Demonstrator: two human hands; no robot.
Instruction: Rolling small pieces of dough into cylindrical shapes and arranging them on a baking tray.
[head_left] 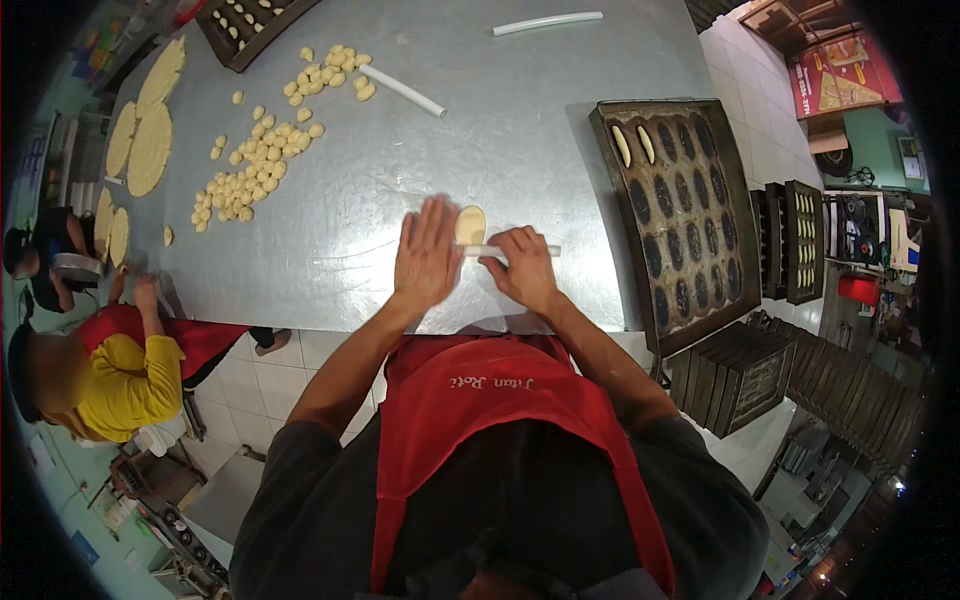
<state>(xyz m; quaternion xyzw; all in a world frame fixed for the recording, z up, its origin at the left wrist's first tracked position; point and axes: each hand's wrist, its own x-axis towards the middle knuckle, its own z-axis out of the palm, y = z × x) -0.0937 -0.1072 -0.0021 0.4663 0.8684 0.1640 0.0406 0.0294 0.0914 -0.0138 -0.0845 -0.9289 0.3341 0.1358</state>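
Observation:
A small piece of dough, flattened to an oval, lies on the metal table in front of me. Across its near end runs a white rolling rod. My right hand has its fingers curled over the rod, whose right end sticks out past them. Flat beside the dough, my left hand has its fingers stretched out. It is at the rod's left end, and that end is hidden. Many small dough balls are heaped loosely to the left, farther off.
At the right edge stands a dark tray with oval hollows, two holding dough strips. Two spare white rods lie farther back. Flat dough sheets are at far left, near a co-worker in yellow. Stacked trays stand lower right.

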